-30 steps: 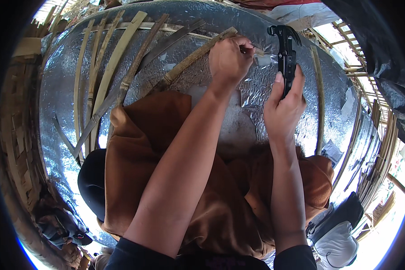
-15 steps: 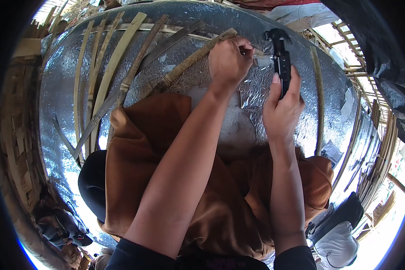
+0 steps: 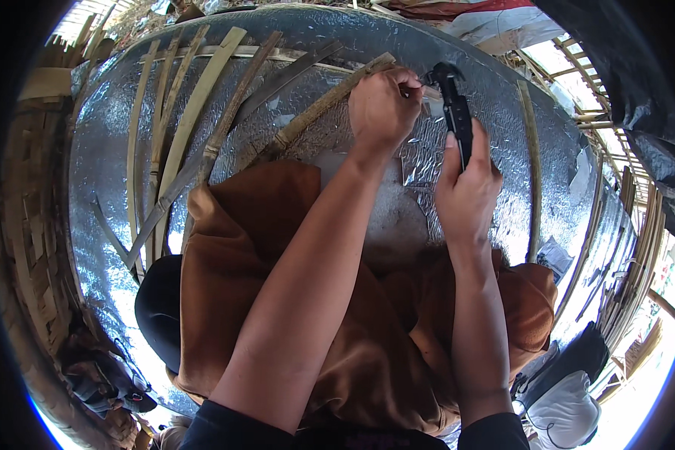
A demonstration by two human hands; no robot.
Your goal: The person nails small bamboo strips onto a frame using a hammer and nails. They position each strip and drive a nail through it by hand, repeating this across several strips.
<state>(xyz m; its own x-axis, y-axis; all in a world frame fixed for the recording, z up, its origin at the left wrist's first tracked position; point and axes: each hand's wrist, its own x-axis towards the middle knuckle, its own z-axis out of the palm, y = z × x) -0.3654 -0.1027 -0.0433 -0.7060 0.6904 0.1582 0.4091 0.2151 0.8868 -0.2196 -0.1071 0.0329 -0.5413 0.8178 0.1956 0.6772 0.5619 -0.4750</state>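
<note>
In my right hand (image 3: 469, 187) is a black claw hammer (image 3: 455, 112), gripped by its handle with the thumb laid along it. The hammer's head leans left and sits just beside the fingertips of my left hand (image 3: 383, 107). Those left fingers are closed in a pinch; what they hold, if anything, is too small and hidden to make out. My left hand rests over the far end of a bamboo piece (image 3: 315, 112) that slants across the silvery foil sheet (image 3: 337, 34). Brown cloth (image 3: 255, 217) covers my lap below both forearms.
Several bamboo strips (image 3: 195, 105) lie on the foil to the left, some crossing. Another strip (image 3: 530, 165) lies to the right. A woven bamboo wall (image 3: 34, 225) stands at far left. A white bag (image 3: 566, 409) and dark cloth sit at lower right; black plastic (image 3: 649, 135) hangs upper right.
The hammer's head has swung left and slightly nearer to me, toward my left fingers. My left hand has stayed almost where it was.
</note>
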